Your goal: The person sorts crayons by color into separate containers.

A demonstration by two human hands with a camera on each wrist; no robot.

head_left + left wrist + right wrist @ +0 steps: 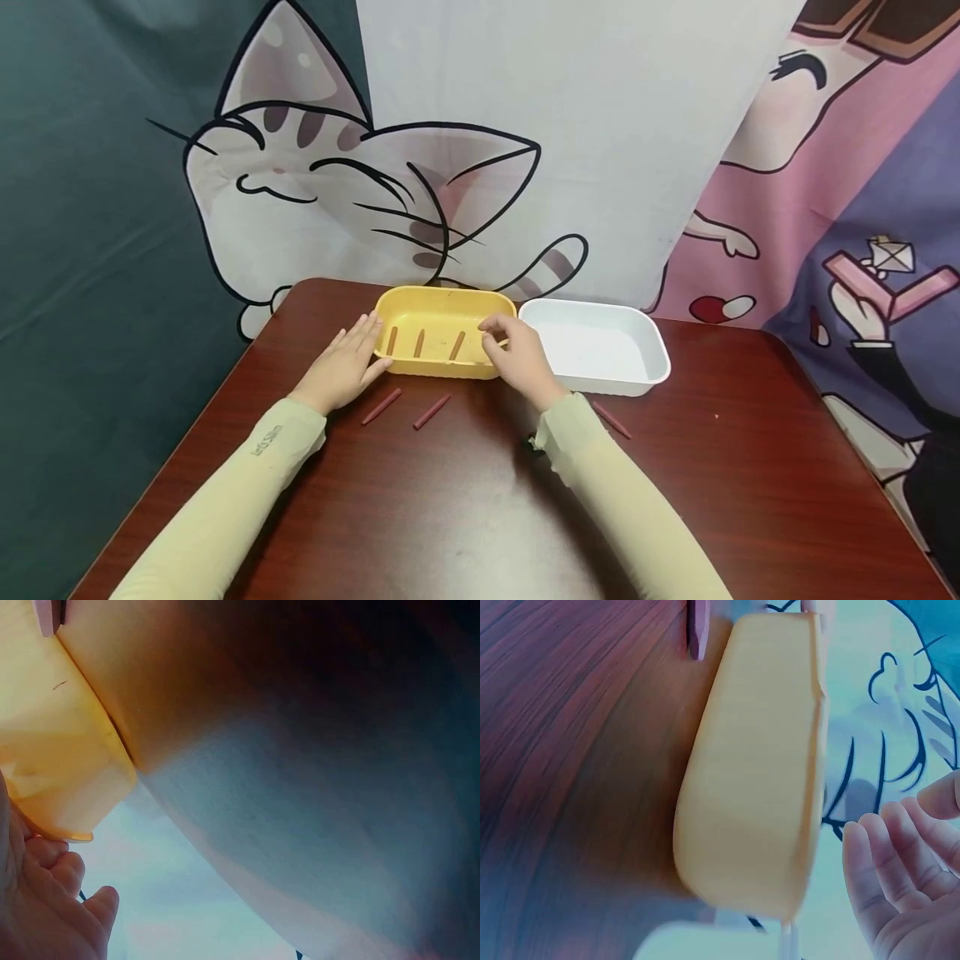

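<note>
A shallow yellow tray [442, 368] stands on the table, and three thin brown-red sticks [419, 343] lie spaced apart inside it. My left hand [339, 367] rests on the tray's left end with its fingers straight. In the left wrist view, fingertips [69, 871] touch the tray's rim. Over the tray's right end is my right hand [519, 354], thumb and forefinger loosely bent; no stick shows between them. The right wrist view has the other fingers [900, 859] relaxed beyond the tray's side [754, 765].
A white tray [651, 373] stands right beside the yellow one. Two dark red sticks, one a left stick [382, 407] and one a middle stick [432, 412], lie in front of the yellow tray. Another stick [612, 420] lies before the white tray. A cartoon-printed curtain [480, 75] hangs behind the table.
</note>
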